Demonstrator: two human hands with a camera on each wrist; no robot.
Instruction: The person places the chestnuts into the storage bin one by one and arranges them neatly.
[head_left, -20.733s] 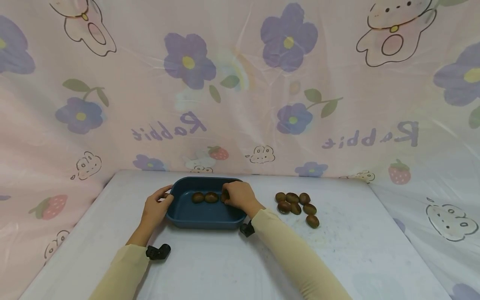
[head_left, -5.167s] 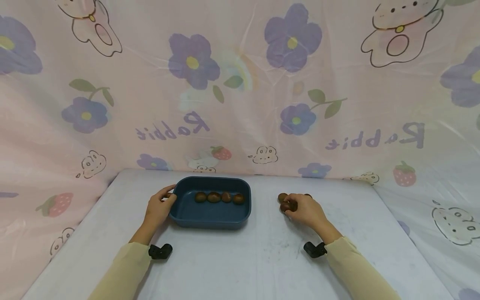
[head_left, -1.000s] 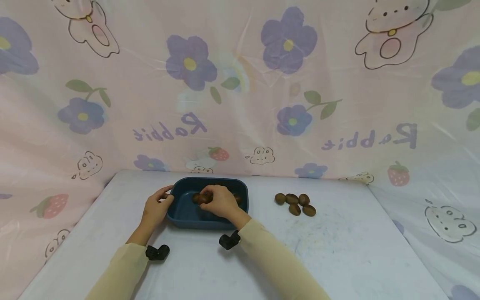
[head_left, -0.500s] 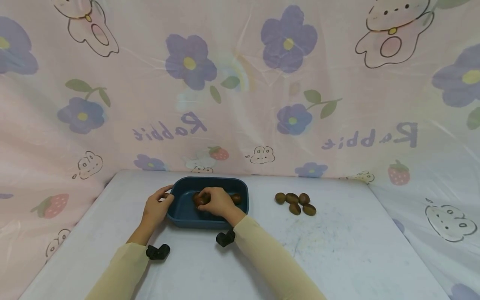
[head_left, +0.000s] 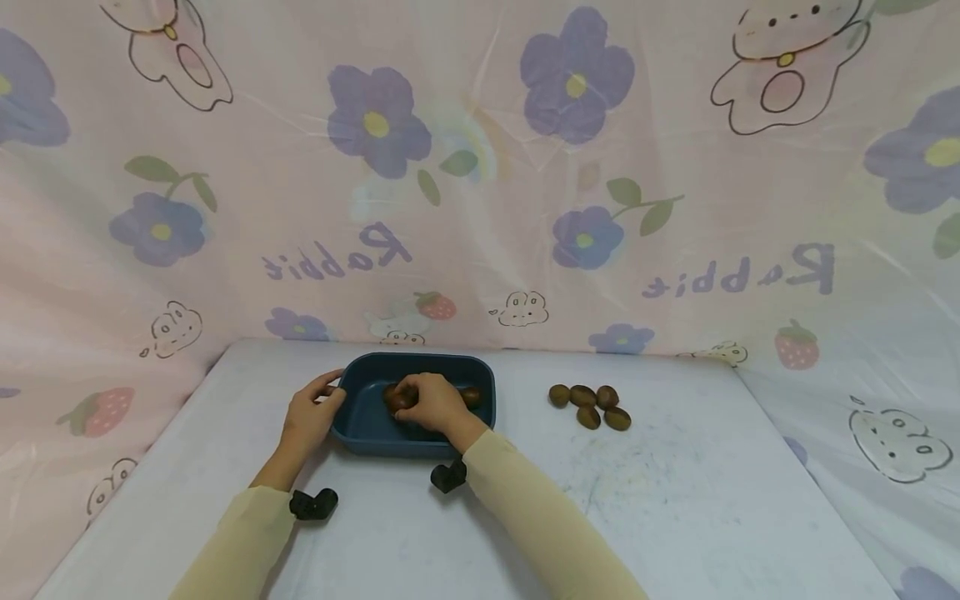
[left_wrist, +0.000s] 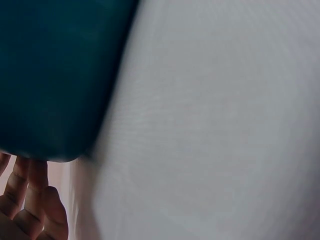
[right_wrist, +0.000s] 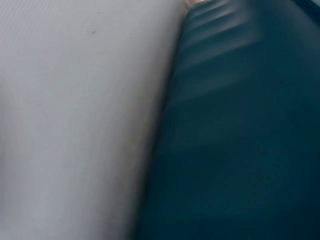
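Observation:
A dark blue rectangular tray [head_left: 412, 448] with raised walls stands on the white table. My left hand [head_left: 309, 419] rests its fingers and thumb against the tray's left end; in the left wrist view, extended fingers [left_wrist: 36, 185] touch its outer wall. Inside the tray, my right hand [head_left: 438, 404] pinches a smooth brown oval fruit [head_left: 396, 402], like a jujube or chestnut, near the row lying there. Another brown oval fruit [head_left: 471, 397] shows to the right of that hand, which hides the rest of the row. The right wrist view shows the tray wall [right_wrist: 240, 140], without the hand.
Several brown oval fruits [head_left: 583, 396] lie in a loose cluster on the table, right of the tray. A patterned cloth [head_left: 480, 208] hangs behind and at the sides. Black wrist cameras [head_left: 313, 504] sit at both cuffs.
Since 5.2 s ago, my right hand has moved left from the cluster into the tray with a fruit. The cluster has shrunk. Over the last second it shifted slightly left and down; the left hand stayed.

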